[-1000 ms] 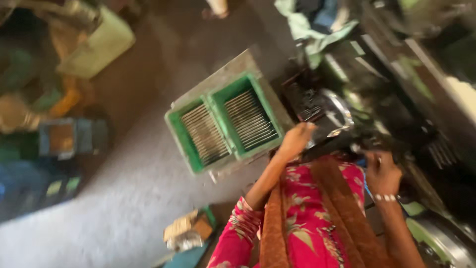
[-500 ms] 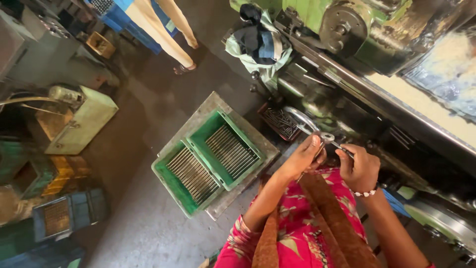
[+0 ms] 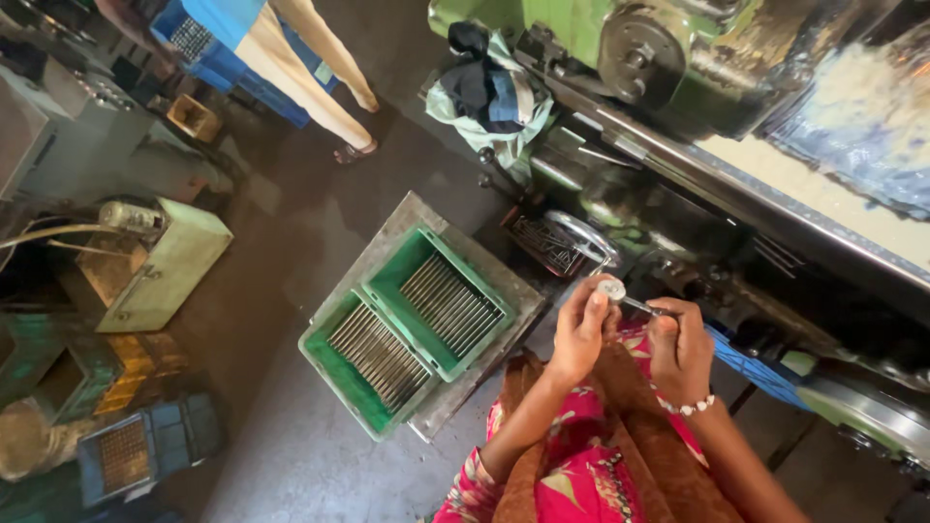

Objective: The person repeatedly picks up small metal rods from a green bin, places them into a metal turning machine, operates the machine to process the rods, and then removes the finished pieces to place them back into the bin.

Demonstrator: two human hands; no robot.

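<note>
My left hand (image 3: 579, 334) and my right hand (image 3: 680, 351) meet in front of the machine bed, both on a small metal piece (image 3: 612, 289). It has a round silver head and a thin rod. The left fingertips pinch the round head, while the right fingers grip the rod end (image 3: 644, 308). A white bead bracelet (image 3: 686, 407) circles my right wrist. Just left of my hands, two green trays (image 3: 387, 281) (image 3: 325, 353) filled with rows of metal rods sit on a grey metal stand (image 3: 417, 218).
A green lathe (image 3: 678, 58) runs along the right, with a bundle of rags (image 3: 489, 87) on its end. Another person's legs (image 3: 320, 77) stand at the top by blue crates (image 3: 208, 44). A pale green box (image 3: 170, 271) and a blue crate (image 3: 136, 450) stand on the left floor.
My left hand has come up from beside the green trays to join the right hand on the small metal piece. The view has swung up and left, showing more floor and the other person.
</note>
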